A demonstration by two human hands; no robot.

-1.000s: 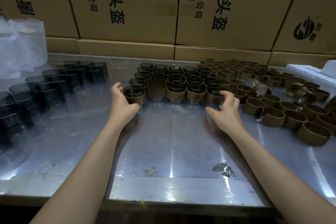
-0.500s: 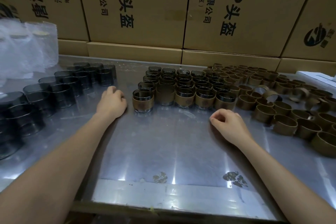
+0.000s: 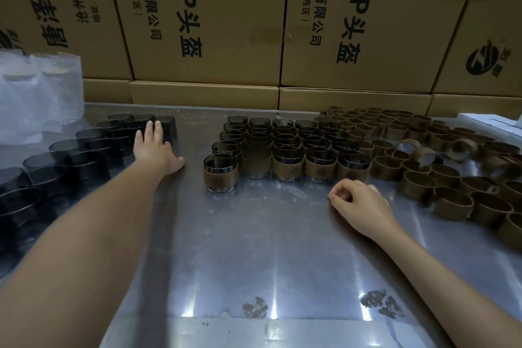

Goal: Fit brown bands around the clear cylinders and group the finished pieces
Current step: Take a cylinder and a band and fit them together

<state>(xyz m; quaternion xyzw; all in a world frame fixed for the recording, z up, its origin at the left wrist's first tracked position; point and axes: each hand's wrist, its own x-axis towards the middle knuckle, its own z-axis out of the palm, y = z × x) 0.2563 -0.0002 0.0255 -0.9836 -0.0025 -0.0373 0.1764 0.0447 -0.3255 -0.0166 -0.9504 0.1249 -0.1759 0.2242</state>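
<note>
Several finished cylinders with brown bands stand grouped in rows at the middle of the metal table. One banded cylinder sits at the group's front left corner. Bare clear cylinders stand in rows at the left. Loose brown bands lie spread at the right. My left hand reaches flat with straight fingers over the bare cylinders, fingertips at one near the back. My right hand rests on the table with fingers loosely curled, holding nothing, just in front of the finished group.
Large cardboard boxes wall off the back of the table. Clear plastic bags sit at the back left. A white box lies at the far right edge. The table's front edge runs along the bottom.
My left hand left the front-left banded cylinder and moved left and back to the bare cylinders. My right hand drew back from the finished group and curled on the table.
</note>
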